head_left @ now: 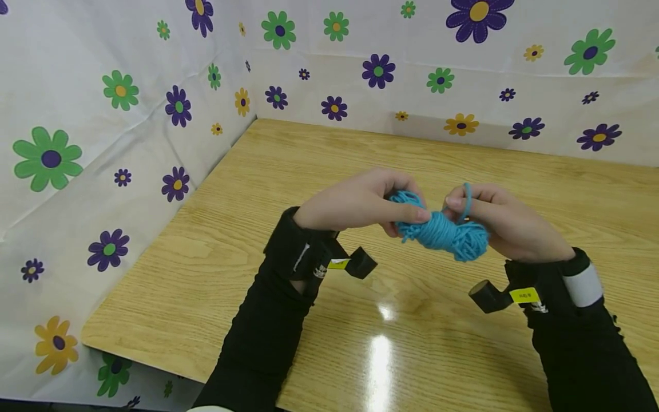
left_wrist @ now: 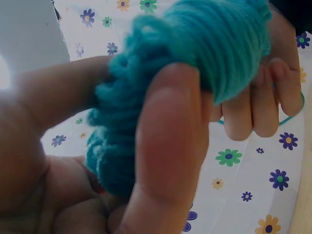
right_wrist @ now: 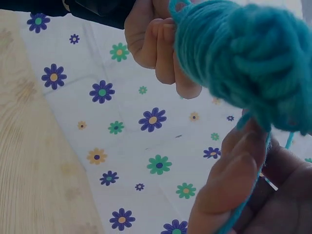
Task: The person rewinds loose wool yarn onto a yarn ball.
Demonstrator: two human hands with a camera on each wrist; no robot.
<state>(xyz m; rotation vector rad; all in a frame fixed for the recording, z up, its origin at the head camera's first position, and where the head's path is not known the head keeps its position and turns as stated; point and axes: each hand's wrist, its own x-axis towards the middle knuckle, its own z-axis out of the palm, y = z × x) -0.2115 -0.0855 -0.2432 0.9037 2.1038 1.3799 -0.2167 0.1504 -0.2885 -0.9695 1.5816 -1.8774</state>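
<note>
A small skein of blue yarn (head_left: 441, 230), wound tightly round its middle with looped bunches at both ends, is held above the table. My left hand (head_left: 362, 200) grips its left end, thumb in front and fingers behind; the left wrist view shows the thumb (left_wrist: 168, 131) pressed on the yarn. Close by on the right, my right hand (head_left: 507, 220) pinches a loose strand of the yarn (head_left: 467, 201), which loops up over the fingers. In the right wrist view the strand (right_wrist: 241, 209) runs down along the right fingers, below the skein's bunched end (right_wrist: 273, 68).
Beneath the hands lies a wooden table (head_left: 231, 229) with a glare spot near its front. A white flowered cloth (head_left: 329, 74) hangs behind and along the left side. Black wrist straps with small cameras (head_left: 360, 263) sit on both wrists.
</note>
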